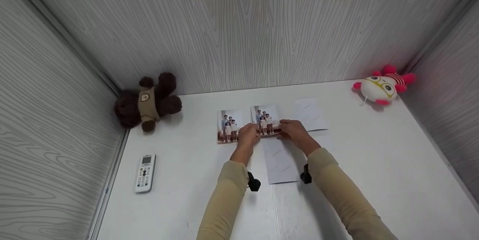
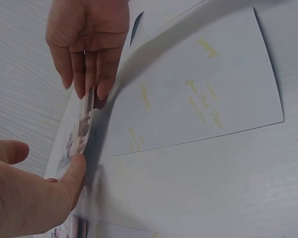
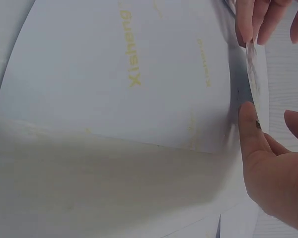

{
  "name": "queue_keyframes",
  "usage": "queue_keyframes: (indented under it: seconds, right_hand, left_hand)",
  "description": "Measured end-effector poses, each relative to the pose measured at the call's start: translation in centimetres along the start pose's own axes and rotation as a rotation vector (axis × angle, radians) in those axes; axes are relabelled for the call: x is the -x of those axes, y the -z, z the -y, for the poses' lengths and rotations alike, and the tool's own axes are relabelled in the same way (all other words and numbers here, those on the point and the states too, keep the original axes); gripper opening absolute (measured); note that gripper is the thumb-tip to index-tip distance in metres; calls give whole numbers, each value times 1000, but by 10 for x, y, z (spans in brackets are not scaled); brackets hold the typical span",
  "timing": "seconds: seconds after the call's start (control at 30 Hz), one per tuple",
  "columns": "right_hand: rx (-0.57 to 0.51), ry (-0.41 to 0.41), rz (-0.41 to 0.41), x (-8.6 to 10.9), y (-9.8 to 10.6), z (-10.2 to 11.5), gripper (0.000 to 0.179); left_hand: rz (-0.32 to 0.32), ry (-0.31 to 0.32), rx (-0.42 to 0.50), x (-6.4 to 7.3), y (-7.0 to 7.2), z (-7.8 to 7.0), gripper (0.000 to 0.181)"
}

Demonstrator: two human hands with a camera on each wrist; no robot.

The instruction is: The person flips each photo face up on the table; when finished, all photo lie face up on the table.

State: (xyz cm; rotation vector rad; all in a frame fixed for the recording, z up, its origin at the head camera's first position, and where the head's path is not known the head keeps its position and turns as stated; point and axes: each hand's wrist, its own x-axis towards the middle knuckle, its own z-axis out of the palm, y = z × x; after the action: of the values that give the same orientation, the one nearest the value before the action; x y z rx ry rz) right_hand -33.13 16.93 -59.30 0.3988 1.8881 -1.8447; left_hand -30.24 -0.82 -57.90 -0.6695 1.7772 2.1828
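A family photo print (image 1: 266,118) is held between both hands at its lower side edges, picture side up. My left hand (image 1: 249,135) pinches its left edge, and my right hand (image 1: 295,132) grips the right one. Seen nearly edge-on in the left wrist view, the print (image 2: 85,121) is raised at a tilt. A matching photo (image 1: 227,126) lies face up just left of the left hand. Below the hands is a photo sheet (image 1: 282,161) with its white back up, marked with yellow lettering. Another white-backed sheet (image 1: 310,114) lies beyond the right hand.
A brown teddy bear (image 1: 148,101) lies at the back left, with a white remote control (image 1: 145,172) in front of it. At the back right corner sits a pink and white plush toy (image 1: 381,86). Grey wood-grain panels (image 1: 239,30) wall the table.
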Motion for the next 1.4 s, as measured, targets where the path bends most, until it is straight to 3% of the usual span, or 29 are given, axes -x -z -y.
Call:
queue_keyframes:
  seconds: [0.3, 0.5, 0.73, 1.23, 1.4]
  right_hand:
    - [-10, -45, 13, 6, 3, 3, 55]
    - [38, -36, 11, 5, 2, 4, 56]
    - [101, -48, -12, 4, 10, 1, 55]
    - [94, -13, 36, 8, 6, 1, 58]
    - [107, -13, 44, 8, 9, 3, 59]
  left_hand:
    - [35, -5, -69, 4, -1, -2, 62]
    - [4, -26, -126, 4, -1, -6, 62]
    - [-29, -81, -267, 9, 2, -7, 62]
    - [25, -80, -295, 10, 3, -4, 67]
    - [41, -51, -288, 10, 6, -9, 68]
